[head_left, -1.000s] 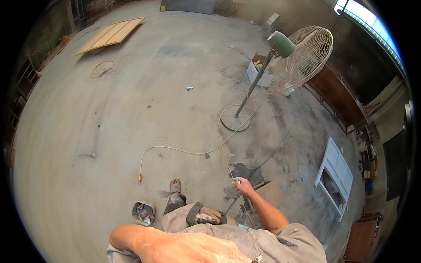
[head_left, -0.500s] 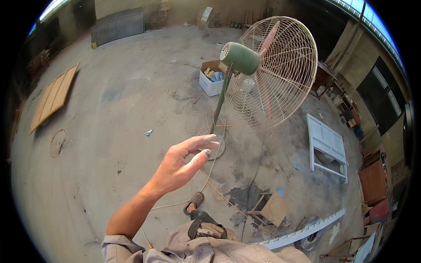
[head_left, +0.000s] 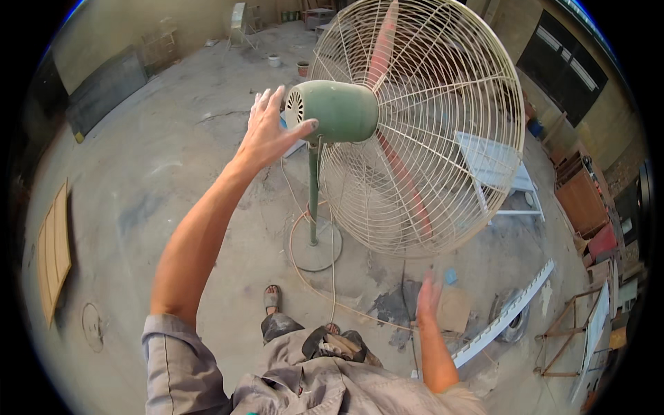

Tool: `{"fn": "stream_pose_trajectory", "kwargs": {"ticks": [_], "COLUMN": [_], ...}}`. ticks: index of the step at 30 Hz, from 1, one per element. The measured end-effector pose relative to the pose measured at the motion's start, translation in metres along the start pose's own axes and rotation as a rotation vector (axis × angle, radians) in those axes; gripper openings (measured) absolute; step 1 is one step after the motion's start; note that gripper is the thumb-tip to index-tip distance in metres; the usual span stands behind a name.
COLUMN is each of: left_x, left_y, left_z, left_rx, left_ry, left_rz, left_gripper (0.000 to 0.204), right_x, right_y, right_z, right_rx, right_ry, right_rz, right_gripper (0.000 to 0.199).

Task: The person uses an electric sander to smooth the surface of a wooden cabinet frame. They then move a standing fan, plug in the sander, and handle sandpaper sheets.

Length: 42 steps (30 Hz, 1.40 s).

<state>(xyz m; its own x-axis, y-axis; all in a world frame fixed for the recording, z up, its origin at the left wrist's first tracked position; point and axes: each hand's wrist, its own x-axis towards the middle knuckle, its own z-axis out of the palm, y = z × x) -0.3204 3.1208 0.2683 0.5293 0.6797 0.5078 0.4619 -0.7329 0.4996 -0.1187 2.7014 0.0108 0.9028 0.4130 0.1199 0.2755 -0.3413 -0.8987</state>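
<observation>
A large pedestal fan stands before me, with a green motor housing (head_left: 340, 112), a round cream wire cage (head_left: 443, 90) and red blades (head_left: 384, 48). Its green pole (head_left: 313, 197) rises from a round base (head_left: 330, 257) on the floor. At the back of the housing is my left hand (head_left: 268, 131), open, fingers spread and thumb reaching along its lower edge; whether it touches cannot be told. My right hand (head_left: 429, 297) is raised below the cage's lower rim, apart from it, slightly blurred, with fingers stretched and nothing in them.
Cables (head_left: 297, 263) run over the floor around the fan's base. On the right are a white frame (head_left: 519, 200), a long notched white strip (head_left: 508, 315), a tyre (head_left: 515, 328) and a small wooden stool (head_left: 453, 311). A slatted wooden panel (head_left: 54, 252) lies at left.
My left hand has moved forward and up to the fan's motor housing, its fingers spreading. My right hand has come into view below the cage. The fan now appears nearer.
</observation>
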Motion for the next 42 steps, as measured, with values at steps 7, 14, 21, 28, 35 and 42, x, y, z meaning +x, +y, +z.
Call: {"fn": "stream_pose_trajectory", "kwargs": {"ticks": [7,14,21,28,35,42], "left_x": [0.089,0.089,0.085,0.083,0.087,0.071], "left_y": [-0.024,-0.019,-0.017,-0.03,-0.042,-0.04], "left_z": [0.054,0.059,0.033,0.048,0.061,0.066], "left_rx": [-0.134,-0.094,-0.162,-0.213,-0.194,-0.343], "left_ry": [-0.14,-0.132,-0.152,-0.049,-0.046,0.004], "left_rz": [0.131,0.24,0.217,0.249,0.228,0.231], "left_gripper": [0.094,0.089,0.071,0.075,0.091,0.079], "right_x": [0.076,0.107,0.111,0.134,0.138,0.139], "right_y": [-0.256,-0.312,-0.311,-0.297,-0.318,-0.334], "right_z": [-0.045,-0.039,-0.022,-0.037,-0.013,-0.01], "right_rx": [0.182,-0.399,-0.373,-0.396,-0.451,-0.487], "right_ry": [0.428,0.526,0.489,0.476,0.634,0.721], "right_rz": [-0.371,-0.189,-0.164,-0.185,-0.354,-0.323], "right_gripper": [0.078,0.104,0.104,0.11,0.108,0.09]}}
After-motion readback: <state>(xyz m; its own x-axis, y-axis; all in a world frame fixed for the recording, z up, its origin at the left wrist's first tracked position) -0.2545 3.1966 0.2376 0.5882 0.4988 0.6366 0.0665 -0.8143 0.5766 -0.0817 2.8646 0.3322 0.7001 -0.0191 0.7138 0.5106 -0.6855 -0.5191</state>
